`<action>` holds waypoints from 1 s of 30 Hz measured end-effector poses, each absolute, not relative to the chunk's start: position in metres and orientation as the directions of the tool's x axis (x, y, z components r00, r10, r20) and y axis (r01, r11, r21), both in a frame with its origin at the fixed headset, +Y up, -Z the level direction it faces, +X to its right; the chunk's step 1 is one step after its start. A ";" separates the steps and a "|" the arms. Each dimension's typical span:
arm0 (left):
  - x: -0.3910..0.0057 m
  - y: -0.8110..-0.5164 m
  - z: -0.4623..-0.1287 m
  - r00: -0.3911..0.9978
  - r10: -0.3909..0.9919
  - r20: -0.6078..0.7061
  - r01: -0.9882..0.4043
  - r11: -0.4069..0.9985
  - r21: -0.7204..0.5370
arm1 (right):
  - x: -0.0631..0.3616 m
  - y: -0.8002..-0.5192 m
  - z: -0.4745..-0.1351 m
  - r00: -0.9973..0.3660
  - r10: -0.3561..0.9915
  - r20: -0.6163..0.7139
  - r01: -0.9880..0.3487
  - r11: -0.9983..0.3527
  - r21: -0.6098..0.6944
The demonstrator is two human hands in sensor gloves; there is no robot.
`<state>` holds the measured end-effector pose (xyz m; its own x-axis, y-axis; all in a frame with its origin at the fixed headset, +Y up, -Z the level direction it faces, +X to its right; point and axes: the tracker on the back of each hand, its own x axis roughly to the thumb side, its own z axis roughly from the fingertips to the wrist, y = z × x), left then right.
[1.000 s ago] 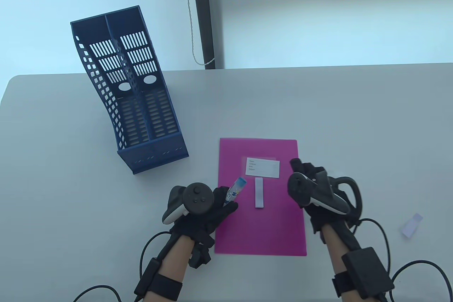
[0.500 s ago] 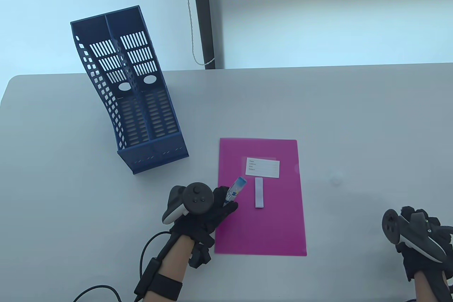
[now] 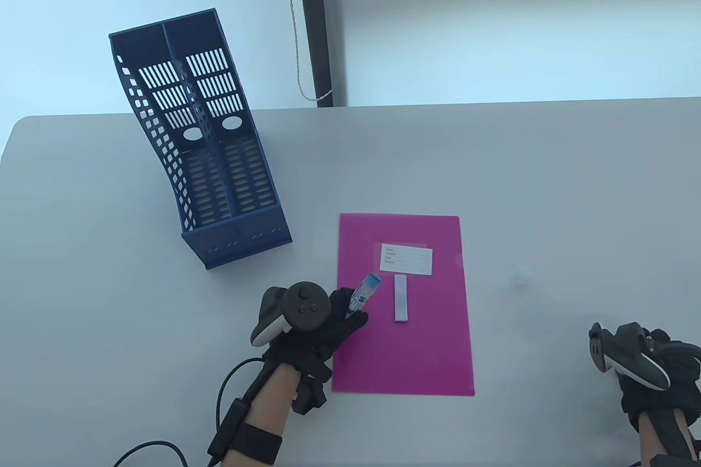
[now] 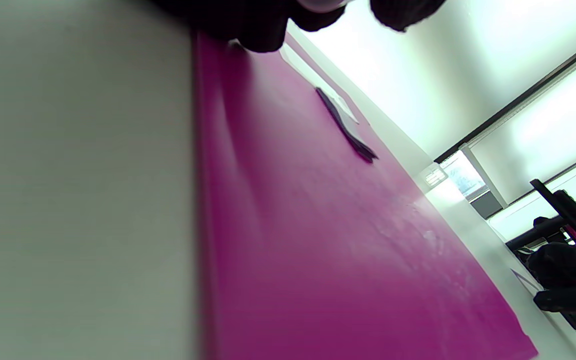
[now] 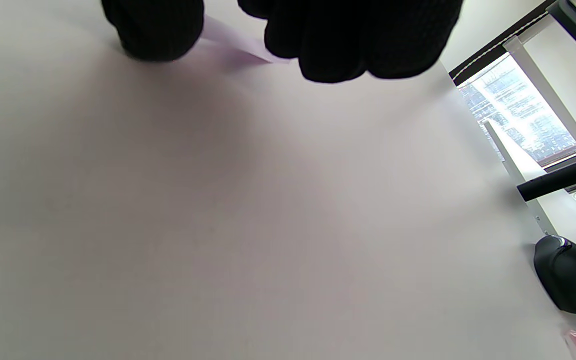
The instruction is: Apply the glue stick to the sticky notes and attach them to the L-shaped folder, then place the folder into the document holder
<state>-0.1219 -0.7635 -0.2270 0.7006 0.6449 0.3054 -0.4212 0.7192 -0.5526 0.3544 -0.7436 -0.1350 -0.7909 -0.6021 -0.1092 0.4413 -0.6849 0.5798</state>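
Note:
A pink L-shaped folder (image 3: pixel 405 341) lies flat on the grey table (image 3: pixel 493 171), with a white label (image 3: pixel 406 259) and a pale sticky-note strip (image 3: pixel 401 298) on it. My left hand (image 3: pixel 351 311) rests on the folder's left edge and grips a blue-and-white glue stick (image 3: pixel 366 292) that points up and to the right. Far to the right, my right hand (image 3: pixel 649 360) covers a loose pale sticky note. In the right wrist view, thumb and fingers (image 5: pixel 353 45) pinch that note (image 5: pixel 235 47) on the table. The blue document holder (image 3: pixel 202 138) stands at the back left.
A small pale cap-like thing (image 3: pixel 520 273) lies right of the folder. A dark post (image 3: pixel 317 23) and a cord hang behind the table. A black computer mouse (image 5: pixel 568 272) sits beyond the right hand. Glove cables trail off the front edge.
My right hand has left the folder's right edge, swung far right and come down over the loose sticky note. The left hand and the glue stick have not moved.

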 end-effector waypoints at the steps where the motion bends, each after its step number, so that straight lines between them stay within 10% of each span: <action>1: -0.122 -0.763 -0.227 0.701 0.645 0.306 -0.421 0.719 -0.553 | 0.355 -0.744 -0.135 -0.795 -0.596 -0.113 0.437 -0.691 0.576; 13: -0.122 -0.763 -0.227 0.700 0.646 0.305 -0.421 0.718 -0.554 | 0.355 -0.720 -0.133 -0.838 -0.522 -0.161 0.437 -0.818 0.375; 21: -0.122 -0.763 -0.227 0.700 0.646 0.304 -0.422 0.718 -0.554 | 0.281 -0.676 -0.145 -0.996 -0.049 0.076 0.068 -0.964 0.257; 30: -0.122 -0.763 -0.227 0.700 0.647 0.304 -0.423 0.717 -0.554 | 0.173 -0.712 -0.165 -0.813 0.529 0.245 -0.416 -0.821 0.392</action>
<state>-0.1218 -0.7633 -0.2271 0.6996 0.6468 0.3038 -0.4228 0.7174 -0.5537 0.1734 -0.7122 -0.1650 -0.8129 0.5286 0.2447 -0.4158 -0.8208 0.3917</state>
